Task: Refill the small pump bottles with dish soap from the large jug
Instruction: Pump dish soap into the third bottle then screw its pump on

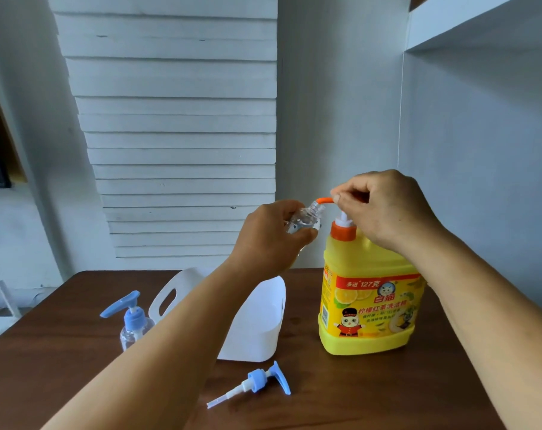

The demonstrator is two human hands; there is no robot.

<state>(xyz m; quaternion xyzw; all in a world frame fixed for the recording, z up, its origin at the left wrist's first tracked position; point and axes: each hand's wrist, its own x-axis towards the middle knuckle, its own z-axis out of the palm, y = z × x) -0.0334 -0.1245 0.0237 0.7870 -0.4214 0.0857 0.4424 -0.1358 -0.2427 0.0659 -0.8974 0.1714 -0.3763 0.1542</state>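
A large yellow soap jug (369, 302) with an orange pump stands on the brown table (341, 398) at the right. My right hand (384, 206) rests curled on top of the orange pump head (324, 200). My left hand (273, 240) grips a small clear bottle (307, 217) with no cap, tilted with its open neck right under the orange spout. A loose blue pump (257, 381) with its tube lies on the table in front. A second small bottle (133, 324) with a blue pump on it stands at the left.
A white plastic basket (260, 318) with handle cutouts stands mid-table, partly behind my left forearm. A white slatted panel and a white wall rise behind the table. A white shelf juts out at the upper right.
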